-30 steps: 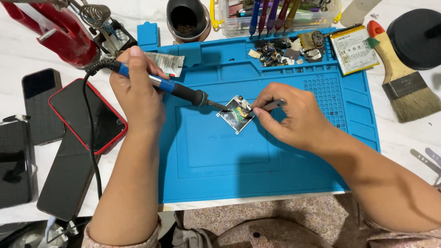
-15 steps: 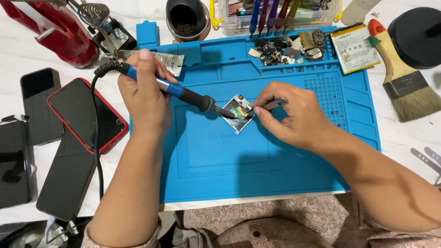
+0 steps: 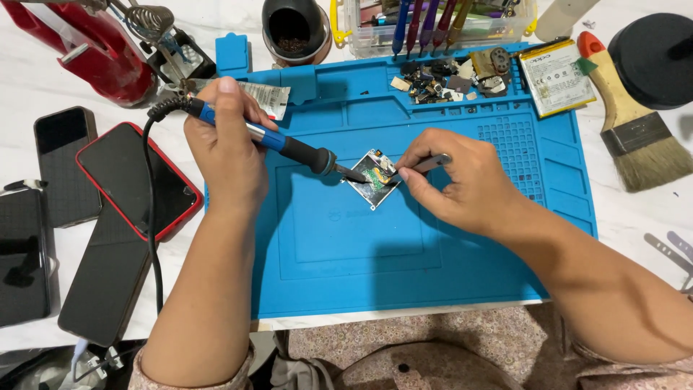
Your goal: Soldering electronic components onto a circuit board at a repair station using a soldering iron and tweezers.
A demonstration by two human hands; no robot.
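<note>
Two hands on one job: left hand (image 3: 224,144) fingers wrap the soldering iron (image 3: 278,141), tip slanting right-down onto the small circuit board (image 3: 373,178) mid blue mat (image 3: 462,238); right hand (image 3: 465,180) fingers pinch tweezers (image 3: 422,166) at the board's right edge.

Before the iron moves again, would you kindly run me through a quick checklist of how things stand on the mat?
1. Left hand grips the soldering iron on its handle, away from the hot end: ok.
2. Iron tip rests on the small circuit board: ok.
3. Right hand steadies the board with tweezers: ok.
4. Board lies on the blue mat, not the bare table: ok.
5. Iron's cord runs over the red-edged phone: not ok.
6. Solder joint quality: cannot tell.
</note>
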